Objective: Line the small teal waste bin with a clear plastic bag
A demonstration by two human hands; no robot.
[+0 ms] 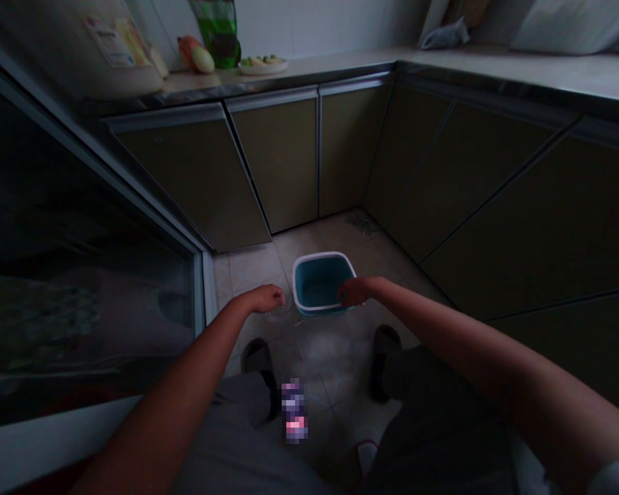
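A teal plastic bucket (pixel 300 275) with a white rim is in front of me, low over the tiled floor. Its inside shows no contents that I can make out. At its right rim is my right hand (pixel 354 291), closed over the edge with fingers reaching to the inner side. My left hand (pixel 269 298) hangs just left of the bucket, apart from the rim. Its fingers are curled together, and whatever may be in them is hidden.
Low cabinets (pixel 273 161) line the back and right, under a counter (pixel 330 65) with a plate (pixel 263 67) and a green container (pixel 217 34). A glass door frame (pixel 203 289) stands left. My slippered feet flank a pixelated patch on the floor.
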